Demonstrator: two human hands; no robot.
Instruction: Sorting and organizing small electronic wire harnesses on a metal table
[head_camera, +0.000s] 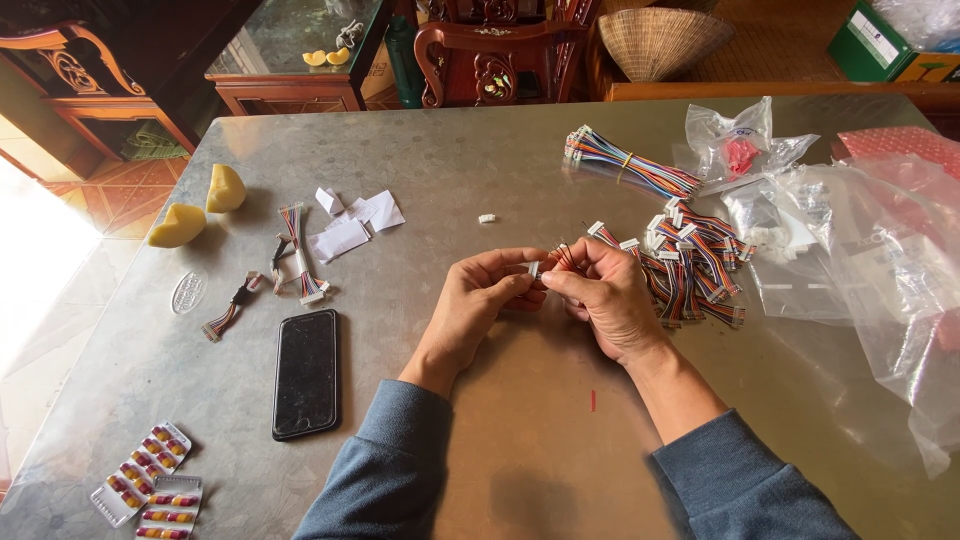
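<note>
Over the middle of a grey metal table (480, 180), my left hand (478, 300) and my right hand (600, 295) meet. Together they pinch a small white connector (535, 268) with short coloured wires (562, 256) fanning up from it. The left fingertips hold the connector; the right thumb and fingers grip the wires just beside it. Right of my right hand lies a pile of multicoloured wire harnesses (695, 265) with white plugs, touching the back of that hand.
A bundled harness (630, 165) and clear plastic bags (850, 240) lie at right. A black phone (305, 372), loose harnesses (298, 255), paper scraps (350, 225), two yellow fruit pieces (200, 208) and pill blister packs (150, 485) lie at left. A single white plug (487, 218) sits mid-table.
</note>
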